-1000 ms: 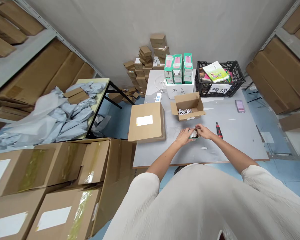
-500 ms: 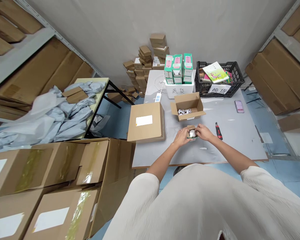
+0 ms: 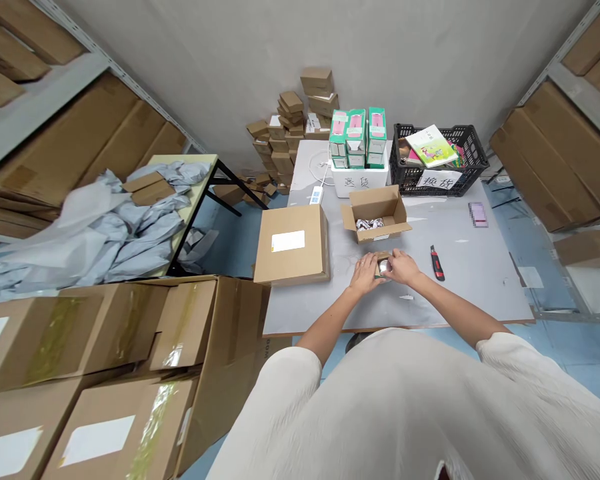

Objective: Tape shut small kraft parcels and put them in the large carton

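Near the front of the table, a small cardboard box (image 3: 381, 255) with green on its side sits between my two hands. A shiny silver, rounded object (image 3: 385, 267) shows in its opening; its kind cannot be made out. My left hand (image 3: 365, 273) grips the box from the left, fingers bent over its edge. My right hand (image 3: 401, 268) is closed at the right side, fingertips at the box's rim and the silver object. Just beyond them stands an open carton (image 3: 387, 212) with crumpled printed paper (image 3: 369, 224) inside.
A closed carton (image 3: 290, 247) lies on the table's left. To the right are a red and black utility knife (image 3: 437, 263) and a pink phone-like item (image 3: 478, 215). At the back stand a white bin (image 3: 360, 179) of green boxes and a black crate (image 3: 473, 157) with books.
My left hand has turned flatter over the small box. My right fingers have moved slightly down and left over the silver object. The other things on the table stay put.
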Action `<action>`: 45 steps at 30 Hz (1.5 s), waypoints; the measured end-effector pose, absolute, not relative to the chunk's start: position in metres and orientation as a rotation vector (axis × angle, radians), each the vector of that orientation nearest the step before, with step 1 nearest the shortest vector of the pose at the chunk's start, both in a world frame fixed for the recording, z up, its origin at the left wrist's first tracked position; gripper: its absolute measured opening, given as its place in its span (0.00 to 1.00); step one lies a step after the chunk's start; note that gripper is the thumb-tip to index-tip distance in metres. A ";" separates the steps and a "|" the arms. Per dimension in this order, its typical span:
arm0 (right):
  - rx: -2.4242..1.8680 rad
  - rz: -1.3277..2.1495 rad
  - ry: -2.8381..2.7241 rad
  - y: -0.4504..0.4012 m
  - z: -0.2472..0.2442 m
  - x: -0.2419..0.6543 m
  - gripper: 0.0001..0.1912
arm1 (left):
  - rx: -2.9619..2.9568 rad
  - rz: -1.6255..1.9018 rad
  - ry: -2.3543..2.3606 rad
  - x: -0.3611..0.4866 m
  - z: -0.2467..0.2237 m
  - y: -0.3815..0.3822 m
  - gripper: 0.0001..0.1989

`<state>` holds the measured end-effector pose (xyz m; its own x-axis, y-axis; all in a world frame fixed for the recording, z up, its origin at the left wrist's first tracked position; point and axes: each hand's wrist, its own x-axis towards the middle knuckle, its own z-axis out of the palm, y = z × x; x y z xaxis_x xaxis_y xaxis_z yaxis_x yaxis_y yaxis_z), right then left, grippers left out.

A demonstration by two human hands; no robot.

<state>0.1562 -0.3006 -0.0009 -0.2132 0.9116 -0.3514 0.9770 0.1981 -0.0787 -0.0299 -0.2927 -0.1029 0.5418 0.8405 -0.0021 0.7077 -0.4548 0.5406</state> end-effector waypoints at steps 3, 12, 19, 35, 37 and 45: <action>1.831 -0.413 2.189 -0.296 0.002 0.154 0.22 | 2.238 0.353 1.263 -0.025 -0.101 -0.291 0.43; 1.858 -0.486 2.048 -0.281 -0.006 0.144 0.22 | 2.208 0.393 1.237 -0.021 -0.091 -0.293 0.41; 1.828 -0.454 2.059 -0.278 -0.014 0.142 0.24 | 2.186 0.376 1.244 -0.022 -0.090 -0.294 0.40; 1.887 -0.354 2.162 -0.284 0.007 0.145 0.25 | 2.224 0.361 1.365 -0.015 -0.087 -0.288 0.34; 1.929 -0.366 2.176 -0.283 0.016 0.145 0.24 | 2.221 0.366 1.378 -0.015 -0.087 -0.284 0.34; 2.085 -0.472 2.287 -0.275 0.055 0.152 0.20 | 2.135 0.463 1.457 -0.016 -0.085 -0.271 0.34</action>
<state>0.1521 -0.2747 0.0549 -0.1129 0.9714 -0.2089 0.9748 0.0675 -0.2128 -0.0164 -0.2713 -0.0846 0.3664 0.9304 -0.0057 0.7567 -0.2944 0.5837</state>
